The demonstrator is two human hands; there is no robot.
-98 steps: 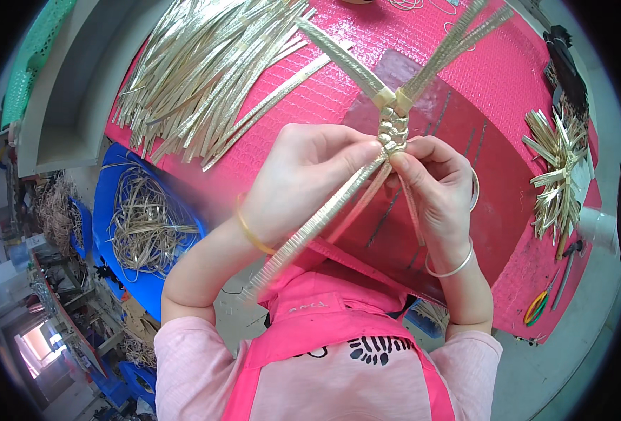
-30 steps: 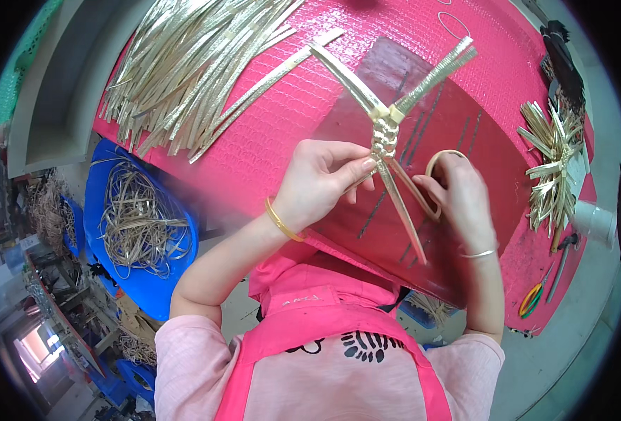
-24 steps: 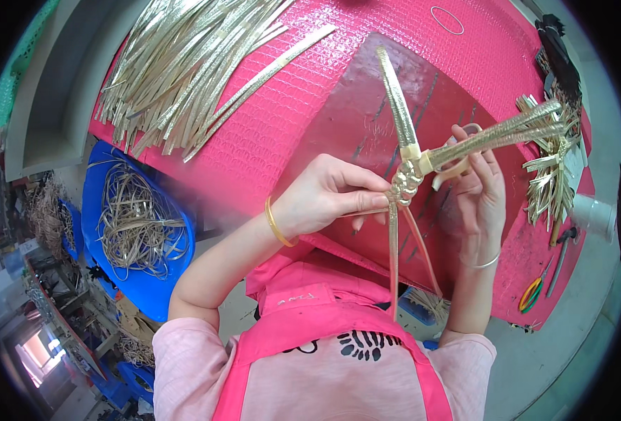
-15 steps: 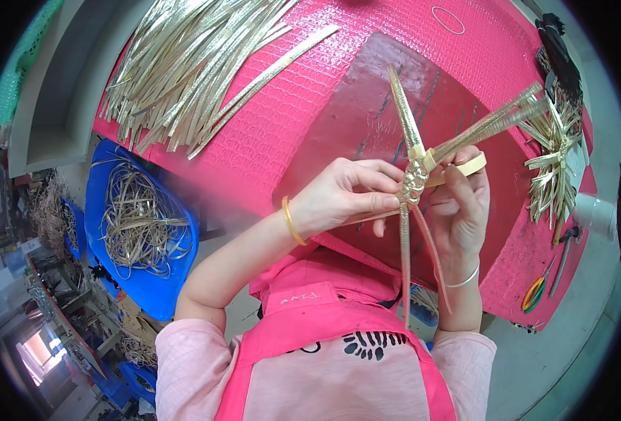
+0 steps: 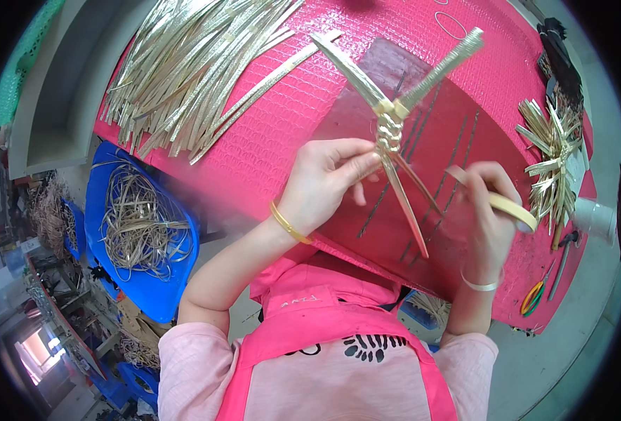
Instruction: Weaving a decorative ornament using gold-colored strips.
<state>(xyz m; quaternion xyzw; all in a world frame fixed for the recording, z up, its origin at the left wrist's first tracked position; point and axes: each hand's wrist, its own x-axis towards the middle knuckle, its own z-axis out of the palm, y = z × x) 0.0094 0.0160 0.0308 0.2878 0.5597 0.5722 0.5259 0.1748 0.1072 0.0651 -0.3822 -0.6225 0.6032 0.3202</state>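
Drawn back from the knot since half a second ago, the right hand (image 5: 489, 203) now sits off to the right in the head view, and the pale yellow tape roll (image 5: 512, 210) has come with it. Meanwhile the braided gold piece (image 5: 390, 133) has turned: its two upper bundles, which pointed up and to the right, now spread up-left and up-right, and its loose lower ends slant down-right over the dark red board (image 5: 493, 151). As for pose, the left hand (image 5: 333, 181) comes in from the left with forearm bent up, thumb and forefinger pinching the braid's lower end — the braid held above the board. The right forearm rises nearly upright, wrist above its silver bangle (image 5: 480, 284), fingers curled around the tape roll — slightly blurred.
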